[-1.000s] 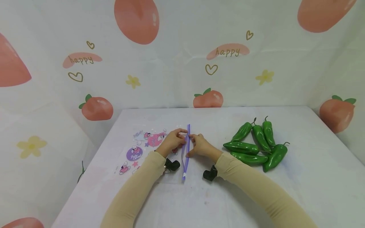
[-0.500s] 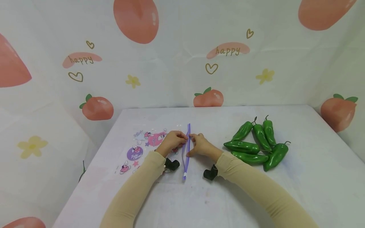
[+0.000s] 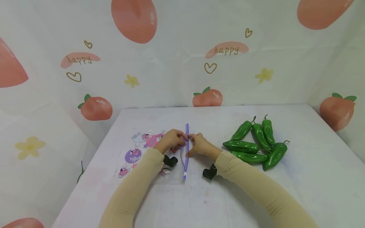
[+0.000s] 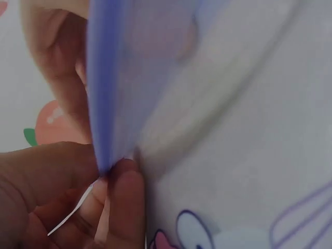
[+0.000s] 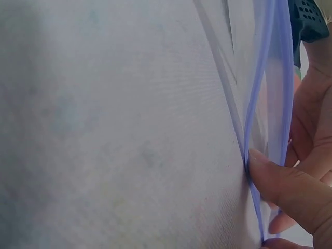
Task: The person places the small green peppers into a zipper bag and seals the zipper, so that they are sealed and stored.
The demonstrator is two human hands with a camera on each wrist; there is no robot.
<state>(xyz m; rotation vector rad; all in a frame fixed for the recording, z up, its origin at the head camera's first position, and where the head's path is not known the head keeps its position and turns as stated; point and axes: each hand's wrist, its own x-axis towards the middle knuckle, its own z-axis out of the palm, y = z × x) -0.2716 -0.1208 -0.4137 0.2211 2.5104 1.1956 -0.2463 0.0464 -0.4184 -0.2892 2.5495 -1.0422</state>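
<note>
A clear zip bag (image 3: pixel 133 156) printed with pink and purple cartoon figures lies flat left of centre. Its purple zip edge (image 3: pixel 186 163) runs front to back, the two strips parted in the middle, with a white slider (image 3: pixel 184 174) at the near end. My left hand (image 3: pixel 172 140) pinches the left strip between thumb and fingers. Against the right strip, my right hand (image 3: pixel 201 145) grips with thumb and fingers spread along it. The right wrist view catches the thumb (image 5: pixel 290 189) on one strip and the gap between both. Close up, the left fingers (image 4: pixel 126 199) pinch the strip's edge.
Several green peppers (image 3: pixel 240 146) with stems lie in a loose ring to the right of the hands. A white cloth covers the table (image 3: pixel 199 205), and a fruit-printed cloth (image 3: pixel 168 72) hangs behind. Black wrist cameras (image 3: pixel 210 173) hang under the sleeves.
Both hands stay at the same places on the zip edge, with only slight finger movement. The head view has shifted a little; the peppers have not moved.
</note>
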